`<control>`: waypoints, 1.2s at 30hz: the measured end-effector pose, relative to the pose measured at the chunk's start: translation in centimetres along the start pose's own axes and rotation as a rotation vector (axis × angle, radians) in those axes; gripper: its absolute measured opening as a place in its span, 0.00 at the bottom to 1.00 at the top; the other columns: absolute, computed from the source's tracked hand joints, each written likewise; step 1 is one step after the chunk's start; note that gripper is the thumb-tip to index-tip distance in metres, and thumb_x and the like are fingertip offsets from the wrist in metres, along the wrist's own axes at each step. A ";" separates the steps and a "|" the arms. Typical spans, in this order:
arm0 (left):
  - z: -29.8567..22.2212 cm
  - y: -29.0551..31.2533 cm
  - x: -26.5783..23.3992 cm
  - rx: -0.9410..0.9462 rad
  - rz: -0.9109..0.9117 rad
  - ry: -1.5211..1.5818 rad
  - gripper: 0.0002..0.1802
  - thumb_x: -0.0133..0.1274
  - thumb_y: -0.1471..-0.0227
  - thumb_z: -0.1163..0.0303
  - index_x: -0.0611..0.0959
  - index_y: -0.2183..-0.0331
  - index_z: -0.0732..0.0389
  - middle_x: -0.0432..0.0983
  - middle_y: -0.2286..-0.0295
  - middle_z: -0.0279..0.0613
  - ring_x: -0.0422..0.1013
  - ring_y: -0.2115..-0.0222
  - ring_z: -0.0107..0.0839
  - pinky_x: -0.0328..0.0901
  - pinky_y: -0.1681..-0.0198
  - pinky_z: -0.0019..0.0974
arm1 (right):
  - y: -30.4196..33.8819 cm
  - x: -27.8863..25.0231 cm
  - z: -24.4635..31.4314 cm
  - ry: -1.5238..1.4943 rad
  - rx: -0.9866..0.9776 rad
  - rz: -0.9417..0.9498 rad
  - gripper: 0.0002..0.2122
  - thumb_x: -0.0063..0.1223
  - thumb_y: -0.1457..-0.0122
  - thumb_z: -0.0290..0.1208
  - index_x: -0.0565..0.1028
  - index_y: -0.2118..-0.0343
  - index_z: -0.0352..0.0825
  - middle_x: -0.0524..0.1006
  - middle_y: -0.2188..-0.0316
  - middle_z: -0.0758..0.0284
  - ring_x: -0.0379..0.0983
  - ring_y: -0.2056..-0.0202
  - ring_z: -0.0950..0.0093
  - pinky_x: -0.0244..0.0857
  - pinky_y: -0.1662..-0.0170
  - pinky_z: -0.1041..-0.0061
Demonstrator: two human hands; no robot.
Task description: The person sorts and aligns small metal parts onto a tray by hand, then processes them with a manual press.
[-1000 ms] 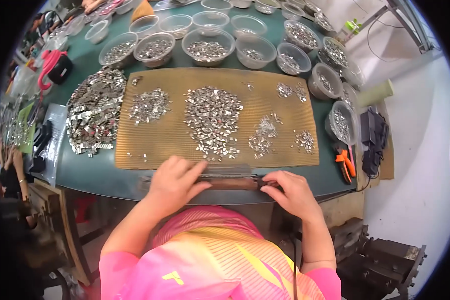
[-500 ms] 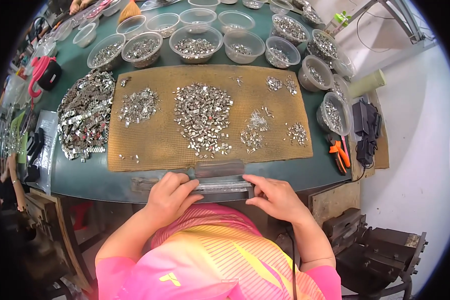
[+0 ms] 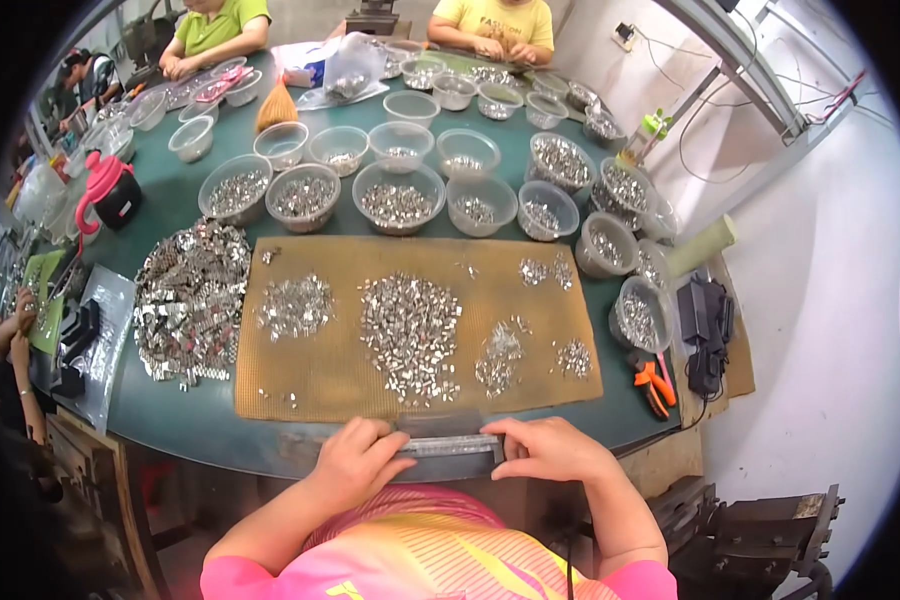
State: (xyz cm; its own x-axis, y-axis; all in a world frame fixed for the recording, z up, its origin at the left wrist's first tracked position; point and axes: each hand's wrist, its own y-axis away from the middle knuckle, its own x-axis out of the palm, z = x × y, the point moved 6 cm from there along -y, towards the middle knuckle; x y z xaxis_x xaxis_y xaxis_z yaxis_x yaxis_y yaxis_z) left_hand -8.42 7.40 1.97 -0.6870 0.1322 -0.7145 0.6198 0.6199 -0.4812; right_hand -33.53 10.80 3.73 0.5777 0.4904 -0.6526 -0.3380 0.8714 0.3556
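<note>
At the table's near edge, a narrow grey metal bar (image 3: 450,446) lies crosswise between my hands. My left hand (image 3: 362,462) is closed on its left end, thumb and fingers pinching. On the right end my right hand (image 3: 548,449) grips with thumb below and forefinger along the top. Just beyond lies a brown textured mat (image 3: 335,390). A large heap of small silvery metal pieces (image 3: 410,335) covers its middle, with smaller heaps of thin metal bits (image 3: 295,306) to either side. Left of the mat are piled linked metal bands (image 3: 192,300).
Clear plastic bowls (image 3: 400,195) of metal parts curve around the mat's far and right sides. Orange-handled pliers (image 3: 654,388) lie at right; a pink-and-black jug (image 3: 112,190) stands at left. Across the table sit people in green (image 3: 225,22) and yellow (image 3: 490,22) shirts.
The head view has tipped upward, so the table sits lower in the picture and co-workers show at the far side. Both hands stay on the metal bar at the table's edge.
</note>
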 end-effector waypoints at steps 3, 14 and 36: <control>0.8 0.3 0.5 -0.023 0.009 0.026 0.20 0.71 0.57 0.64 0.84 0.61 0.59 0.74 0.67 0.41 0.73 0.68 0.40 0.70 0.67 0.40 | -2.6 -2.5 -0.1 -0.039 -0.122 -0.234 0.16 0.61 0.39 0.40 0.79 0.52 0.38 0.82 0.64 0.63 0.80 0.63 0.65 0.72 0.59 0.67; 1.8 -0.1 -0.4 -0.137 -0.035 0.147 0.18 0.70 0.54 0.65 0.85 0.60 0.58 0.75 0.66 0.42 0.74 0.66 0.41 0.71 0.66 0.40 | -16.3 -9.4 -3.1 0.394 -0.050 -0.660 0.08 0.59 0.40 0.36 0.80 0.63 0.37 0.81 0.66 0.64 0.77 0.60 0.60 0.70 0.56 0.61; 7.9 -3.0 -7.7 -0.196 -0.111 -0.209 0.11 0.66 0.52 0.72 0.85 0.63 0.59 0.76 0.66 0.41 0.74 0.65 0.43 0.70 0.64 0.42 | -15.6 -7.8 -2.5 0.575 -0.205 -0.811 0.03 0.61 0.43 0.29 0.79 0.68 0.38 0.76 0.69 0.67 0.75 0.63 0.64 0.69 0.58 0.63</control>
State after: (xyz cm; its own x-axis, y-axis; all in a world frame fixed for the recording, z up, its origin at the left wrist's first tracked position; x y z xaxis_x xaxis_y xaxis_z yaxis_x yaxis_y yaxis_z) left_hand -1.97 -1.54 4.92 -0.6407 -0.0937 -0.7621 0.4465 0.7619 -0.4691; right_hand -34.60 -6.67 1.53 0.2626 -0.3761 -0.8886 -0.1553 0.8924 -0.4237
